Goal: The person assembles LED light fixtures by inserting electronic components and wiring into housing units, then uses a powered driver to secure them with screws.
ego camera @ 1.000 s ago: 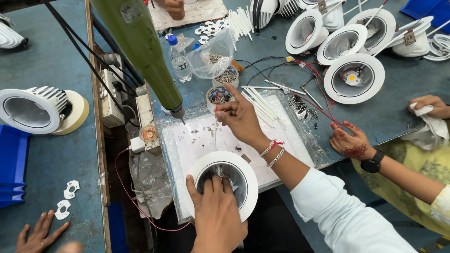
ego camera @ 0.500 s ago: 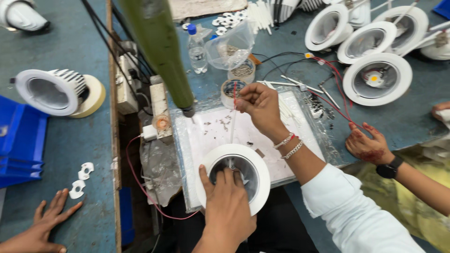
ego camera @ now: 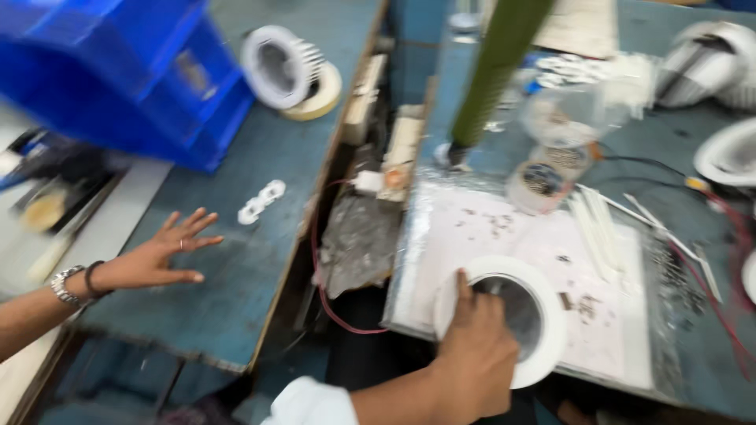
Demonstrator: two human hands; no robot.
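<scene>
My left hand (ego camera: 472, 354) grips a round white lamp housing (ego camera: 547, 315) by its near left rim, fingers reaching into the dark opening. The housing lies on a white mat (ego camera: 496, 228) dotted with small dark screws. My right hand is out of view. A small round container (ego camera: 539, 185) stands just beyond the mat, and a green hanging tool (ego camera: 496, 63) points down at the mat's far left corner. The picture is blurred by motion.
Another person's hand (ego camera: 161, 252), with a watch and a bracelet, rests flat and spread on the blue table at left. Blue bins (ego camera: 118, 71) fill the top left. A second lamp housing (ego camera: 279, 63) sits by a tape roll (ego camera: 324, 93). A red wire (ego camera: 323, 303) loops in the gap.
The view has swung to the left. My right hand, which was reaching at the small container, has left the picture. My left hand stays on the lamp housing.
</scene>
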